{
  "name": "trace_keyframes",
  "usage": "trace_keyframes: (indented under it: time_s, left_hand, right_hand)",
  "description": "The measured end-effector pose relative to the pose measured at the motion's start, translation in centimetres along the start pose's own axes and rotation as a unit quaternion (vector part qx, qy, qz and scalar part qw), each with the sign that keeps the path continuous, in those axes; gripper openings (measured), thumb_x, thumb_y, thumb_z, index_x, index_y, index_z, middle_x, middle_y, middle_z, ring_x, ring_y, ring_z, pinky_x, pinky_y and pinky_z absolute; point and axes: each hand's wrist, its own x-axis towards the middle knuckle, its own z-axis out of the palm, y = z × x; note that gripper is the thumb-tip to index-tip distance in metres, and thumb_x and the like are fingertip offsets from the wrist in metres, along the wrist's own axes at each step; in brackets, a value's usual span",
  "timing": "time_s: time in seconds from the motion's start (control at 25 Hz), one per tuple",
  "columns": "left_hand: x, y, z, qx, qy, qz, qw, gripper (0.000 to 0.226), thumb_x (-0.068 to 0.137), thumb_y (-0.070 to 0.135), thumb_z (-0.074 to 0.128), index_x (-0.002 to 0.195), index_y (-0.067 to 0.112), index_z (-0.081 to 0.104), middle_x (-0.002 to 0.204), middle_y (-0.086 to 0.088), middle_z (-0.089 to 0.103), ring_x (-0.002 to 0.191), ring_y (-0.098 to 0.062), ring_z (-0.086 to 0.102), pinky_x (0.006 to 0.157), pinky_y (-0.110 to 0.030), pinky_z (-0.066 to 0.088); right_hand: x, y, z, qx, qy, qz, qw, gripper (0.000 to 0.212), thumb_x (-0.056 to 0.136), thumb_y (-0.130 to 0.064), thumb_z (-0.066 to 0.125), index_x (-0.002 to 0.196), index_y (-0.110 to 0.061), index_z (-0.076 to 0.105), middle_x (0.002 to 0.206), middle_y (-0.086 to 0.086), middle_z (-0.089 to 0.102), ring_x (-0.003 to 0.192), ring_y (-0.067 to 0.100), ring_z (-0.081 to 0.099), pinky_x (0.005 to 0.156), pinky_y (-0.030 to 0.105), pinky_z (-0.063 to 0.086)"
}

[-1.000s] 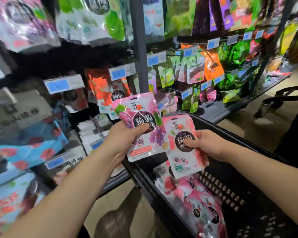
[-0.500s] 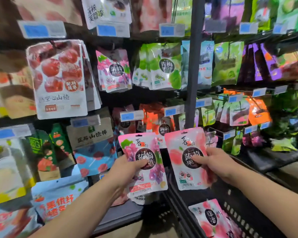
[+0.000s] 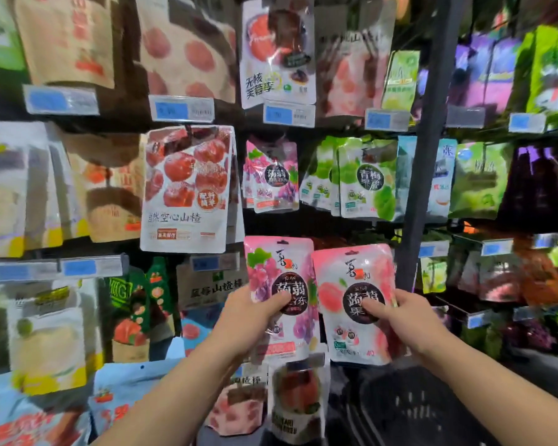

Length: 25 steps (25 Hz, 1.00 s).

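Note:
My left hand [image 3: 250, 320] grips a pink grape jelly pouch [image 3: 279, 272] by its left edge, thumb across the dark round label. Beside it, my right hand [image 3: 403, 320] holds a pink peach jelly pouch [image 3: 351, 281] by its right edge, thumb on that label. Both pouches stand upright, side by side, raised in front of the snack display. A row of matching grape pouches [image 3: 271, 175] hangs on a hook just above them.
Hanging snack bags fill the rack: a large red hawthorn bag [image 3: 187, 188] to the left, green plum pouches [image 3: 364, 178] to the right. A dark upright post [image 3: 422, 156] rises right of my hands. A black basket [image 3: 409, 410] sits low right. Blue price tags [image 3: 181, 109] line the rails.
Both hands have lifted the two pouches from over the basket up to the display. The view has tilted up and left, so the basket has dropped to the bottom edge.

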Motion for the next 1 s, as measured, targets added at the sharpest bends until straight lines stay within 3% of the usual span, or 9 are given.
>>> trace_keyframes:
  time_s: [0.12,0.2,0.32,0.4,0.48,0.56,0.76,0.84,1.0]
  left_hand:
    - [3.5,3.2,-0.3,0.035,0.017,0.061,0.997,0.027,0.096,0.029,0.072,0.071,0.024,0.063,0.055,0.013,0.060,0.053,-0.007,0.051,0.056,-0.021,0.043]
    - [5.7,4.8,-0.4,0.040,0.025,0.083,0.995,0.018,0.096,0.030,0.072,0.081,0.025,0.065,0.061,0.013,0.062,0.056,-0.005,0.053,0.063,-0.025,0.043]
    - [8.0,5.9,-0.6,0.009,0.008,0.083,0.996,0.014,0.098,0.030,0.070,0.087,0.023,0.066,0.063,0.007,0.062,0.057,-0.011,0.053,0.060,-0.025,0.044]
    - [9.1,6.3,-0.8,-0.010,0.000,0.078,0.997,0.010,0.100,0.032,0.068,0.093,0.026,0.069,0.075,0.006,0.070,0.065,-0.011,0.058,0.059,-0.022,0.048]
    - [10.7,6.9,-1.0,-0.033,0.003,0.066,0.997,0.007,0.100,0.035,0.067,0.103,0.029,0.070,0.096,0.002,0.077,0.081,-0.014,0.064,0.069,-0.025,0.051]
    - [12.7,7.9,-1.0,-0.064,0.013,0.057,0.996,0.021,0.098,0.035,0.069,0.114,0.020,0.068,0.107,-0.004,0.076,0.087,-0.018,0.066,0.076,-0.030,0.051]
    - [16.8,9.8,-0.7,-0.091,0.062,0.084,0.990,0.036,0.093,0.027,0.076,0.123,0.011,0.065,0.111,-0.009,0.077,0.085,-0.019,0.073,0.072,-0.037,0.059]
    - [17.5,10.1,-0.5,-0.073,0.076,0.108,0.989,0.031,0.088,0.028,0.081,0.113,0.014,0.070,0.104,-0.005,0.079,0.092,-0.023,0.076,0.085,-0.046,0.063]
    - [17.7,10.8,0.1,-0.045,0.067,0.139,0.987,0.024,0.089,0.033,0.080,0.107,0.021,0.069,0.101,0.001,0.077,0.091,-0.015,0.073,0.086,-0.038,0.060]
  right_hand:
    - [1.3,-1.7,-0.5,0.024,0.029,-0.019,0.999,0.013,0.088,-0.024,0.079,0.097,-0.015,0.075,0.086,0.003,0.080,0.070,0.018,0.075,0.055,0.028,0.053]
    - [2.3,-2.5,-0.6,0.052,0.037,-0.022,0.998,0.014,0.087,-0.023,0.080,0.097,-0.014,0.075,0.087,0.003,0.080,0.077,0.021,0.074,0.062,0.032,0.054]
    - [4.0,-3.7,-0.6,0.074,0.046,-0.033,0.996,0.013,0.086,-0.018,0.080,0.097,-0.012,0.075,0.088,0.004,0.080,0.083,0.024,0.075,0.072,0.036,0.056]
    - [5.0,-4.1,-0.5,0.094,0.047,-0.029,0.994,0.014,0.087,-0.015,0.079,0.099,-0.010,0.076,0.089,0.008,0.080,0.080,0.026,0.076,0.073,0.042,0.059]
    - [6.0,-4.2,-0.3,0.097,0.043,-0.015,0.994,0.013,0.087,-0.018,0.079,0.098,-0.012,0.076,0.091,0.013,0.079,0.080,0.032,0.076,0.074,0.057,0.062]
    - [7.0,-5.1,0.0,0.089,0.042,-0.014,0.995,0.013,0.087,-0.022,0.080,0.098,-0.015,0.076,0.092,0.012,0.079,0.086,0.037,0.076,0.079,0.066,0.059]
    - [8.6,-7.5,1.2,0.099,0.047,-0.045,0.993,0.012,0.088,-0.021,0.077,0.099,-0.016,0.076,0.089,0.007,0.080,0.087,0.033,0.076,0.081,0.048,0.060]
    - [8.6,-7.7,1.6,0.095,0.041,-0.040,0.994,0.012,0.088,-0.021,0.077,0.098,-0.016,0.077,0.090,0.007,0.080,0.088,0.034,0.076,0.084,0.052,0.060]
    - [8.3,-8.1,2.0,0.095,0.029,-0.038,0.994,0.013,0.087,-0.018,0.077,0.099,-0.013,0.076,0.089,0.010,0.080,0.085,0.035,0.077,0.086,0.056,0.060]
